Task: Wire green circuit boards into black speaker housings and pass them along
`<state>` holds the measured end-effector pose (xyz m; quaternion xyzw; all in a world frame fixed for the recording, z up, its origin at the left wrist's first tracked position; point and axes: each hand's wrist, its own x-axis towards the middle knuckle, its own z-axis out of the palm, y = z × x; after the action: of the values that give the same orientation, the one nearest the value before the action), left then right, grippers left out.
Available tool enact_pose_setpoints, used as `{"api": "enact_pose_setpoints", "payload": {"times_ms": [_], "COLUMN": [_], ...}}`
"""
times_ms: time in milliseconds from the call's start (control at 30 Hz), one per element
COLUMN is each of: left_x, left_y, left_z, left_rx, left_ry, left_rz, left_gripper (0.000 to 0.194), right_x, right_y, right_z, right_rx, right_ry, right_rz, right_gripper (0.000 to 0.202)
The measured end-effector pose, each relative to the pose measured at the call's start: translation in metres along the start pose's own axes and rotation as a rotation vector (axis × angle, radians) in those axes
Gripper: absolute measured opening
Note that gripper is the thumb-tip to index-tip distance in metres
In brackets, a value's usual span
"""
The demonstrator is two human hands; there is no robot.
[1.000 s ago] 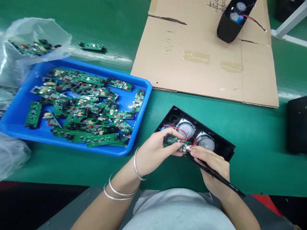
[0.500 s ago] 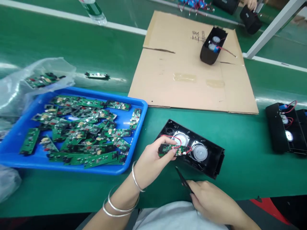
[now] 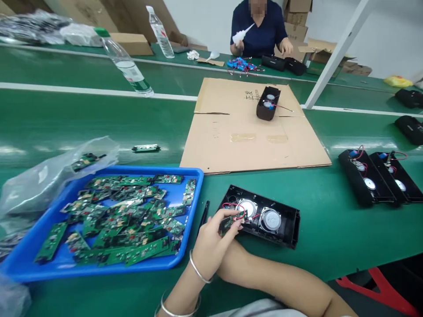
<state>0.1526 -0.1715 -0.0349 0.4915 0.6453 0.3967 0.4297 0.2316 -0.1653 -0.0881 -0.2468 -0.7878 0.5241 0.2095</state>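
Here's the left hand [image 3: 214,237], its fingers pinching 1 small green circuit board [image 3: 226,223] with red wires, right over the near-left part of 1 long black plastic speaker shell [image 3: 287,220] that shows 2 round silver drivers. The right hand [image 3: 231,257] tucks under the left wrist; I cannot tell its fingers' state, and the 1 slim black tool [image 3: 204,215] poking out beyond may be in its grip.

To the left, 1 blue plastic tray [image 3: 199,185] brims with boards, too overlapped to count, and 1 loose board [image 3: 146,148] lies beyond it. Past the shell, 1 flat brown cardboard sheet [image 3: 238,154] bears 1 open shell [image 3: 265,112]; 2 more [image 3: 355,176] sit far right, all on the glossy green desk [image 3: 317,246]. Across the room, 1 person [image 3: 256,26] in dark blue holds a white nozzled bottle [image 3: 240,36], with 2 clear water bottles [image 3: 161,37] off to the left.
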Motion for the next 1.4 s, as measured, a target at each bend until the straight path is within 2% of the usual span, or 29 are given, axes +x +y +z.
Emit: {"api": "enact_pose_setpoints", "payload": {"times_ms": [67, 133, 167, 267, 300, 367, 500, 667, 900, 1167, 1300, 1400], "left_x": [-0.001, -0.002, -0.003, -0.004, -0.004, -0.004, -0.003, -0.004, 0.001, 0.005, 0.007, 0.006], "left_y": [-0.003, -0.004, -0.004, -0.005, -0.005, -0.005, -0.006, -0.008, -0.002, 0.001, 0.004, 0.005], "left_z": [-0.001, -0.001, 0.0, 0.003, 0.004, 0.007, 0.01, 0.01, 0.008, 0.009, 0.008, 0.009], "left_rx": [-0.078, -0.093, -0.093, -0.165, -0.205, -0.253, -0.222, -0.169, 0.021, 0.074, 0.023, 0.071], "left_ry": [-0.006, 0.001, -0.002, -0.036, -0.053, -0.064, -0.033, -0.066, -0.086, -0.122, -0.147, -0.157], "left_rz": [-0.036, -0.029, -0.018, -0.015, -0.032, -0.068, -0.093, -0.114, -0.102, -0.121, -0.124, -0.118], "left_gripper": [0.016, 0.017, 0.018, 0.02, 0.021, 0.024, 0.025, 0.027, 0.023, 0.024, 0.023, 0.023], "right_x": [-0.021, -0.042, -0.05, -0.058, -0.056, -0.05, -0.042, -0.043, -0.039, -0.04, -0.04, -0.039], "right_y": [-0.011, -0.024, -0.03, -0.037, -0.036, -0.029, -0.016, -0.011, -0.004, -0.003, -0.002, -0.001], "right_z": [-0.013, -0.036, -0.05, -0.085, -0.093, -0.102, -0.106, -0.106, -0.102, -0.104, -0.104, -0.104], "right_rx": [-0.17, -0.277, -0.334, -0.46, -0.494, -0.542, -0.549, -0.593, -0.625, -0.653, -0.619, -0.612], "right_ry": [-0.008, -0.072, -0.054, 0.295, 0.365, 0.358, 0.302, 0.24, 0.269, 0.225, 0.244, 0.263], "right_rz": [0.01, 0.011, 0.009, 0.036, 0.034, 0.003, -0.041, -0.011, -0.075, -0.09, -0.124, -0.142], "right_gripper": [0.01, 0.011, 0.012, 0.017, 0.018, 0.019, 0.023, 0.026, 0.029, 0.029, 0.026, 0.026]}}
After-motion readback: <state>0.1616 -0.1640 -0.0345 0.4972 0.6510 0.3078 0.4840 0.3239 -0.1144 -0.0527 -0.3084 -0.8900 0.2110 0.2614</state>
